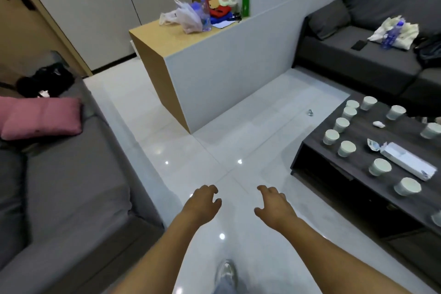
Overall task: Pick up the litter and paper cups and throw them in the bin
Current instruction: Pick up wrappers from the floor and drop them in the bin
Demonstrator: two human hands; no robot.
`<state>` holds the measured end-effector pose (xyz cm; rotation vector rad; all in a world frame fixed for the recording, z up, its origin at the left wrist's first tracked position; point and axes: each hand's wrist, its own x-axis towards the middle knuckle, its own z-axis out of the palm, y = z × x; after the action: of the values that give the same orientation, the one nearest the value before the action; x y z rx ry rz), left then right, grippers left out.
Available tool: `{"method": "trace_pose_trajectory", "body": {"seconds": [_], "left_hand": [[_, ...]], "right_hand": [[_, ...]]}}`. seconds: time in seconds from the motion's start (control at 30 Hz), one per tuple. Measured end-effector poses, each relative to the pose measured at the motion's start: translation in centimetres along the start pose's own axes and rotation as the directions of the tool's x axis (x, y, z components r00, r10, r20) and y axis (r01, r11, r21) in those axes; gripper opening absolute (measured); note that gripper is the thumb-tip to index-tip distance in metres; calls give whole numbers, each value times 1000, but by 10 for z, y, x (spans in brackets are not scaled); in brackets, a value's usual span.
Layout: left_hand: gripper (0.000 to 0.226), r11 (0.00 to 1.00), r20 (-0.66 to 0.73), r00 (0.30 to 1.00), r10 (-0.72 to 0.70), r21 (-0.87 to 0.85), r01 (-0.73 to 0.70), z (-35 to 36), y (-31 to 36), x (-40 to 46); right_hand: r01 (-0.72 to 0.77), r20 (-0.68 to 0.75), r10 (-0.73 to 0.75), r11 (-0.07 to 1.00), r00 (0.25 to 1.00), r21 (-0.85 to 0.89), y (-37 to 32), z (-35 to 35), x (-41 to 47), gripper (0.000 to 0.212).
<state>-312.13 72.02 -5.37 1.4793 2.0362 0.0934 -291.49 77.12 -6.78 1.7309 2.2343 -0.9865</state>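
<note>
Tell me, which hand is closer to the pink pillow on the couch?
Left. The left hand hangs over the floor on the side toward the pink pillow; the right hand is farther away, toward the coffee table.

A glossy white tiled floor [202, 150] fills the middle of the room, with small bright spots of ceiling light reflected in it. A grey sofa [71, 186] runs along the left side, carrying a pink cushion [40, 117]. A second dark grey sofa [358, 55] stands at the upper right. Between them rises a white partition counter [226, 74] with a wood-coloured top and end. A dark wood-grain bench [358, 186] sits low at the right. White wall panels [95, 7] line the back, beside a brown door [21, 14] with a dark handle.
</note>
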Motion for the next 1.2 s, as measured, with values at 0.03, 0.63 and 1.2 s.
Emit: {"method": "trace_pose_trajectory", "body": {"seconds": [0.03,0.63,1.2], "left_hand": [[40,1000,8,1000,22,17,-22,-13,-1,20],[41,963,191,952,241,74,-259,-117,110,365],[39,913,356,875,329,117,-391,-195,221,676]], "right_hand": [[-16,-9,17,1000,1000,15,-7,-7,15,64],[-260,-38,269,953,962,154,15,-168,289,61],[-430,-43,460,855,887,290,52,-322,540,63]]}}
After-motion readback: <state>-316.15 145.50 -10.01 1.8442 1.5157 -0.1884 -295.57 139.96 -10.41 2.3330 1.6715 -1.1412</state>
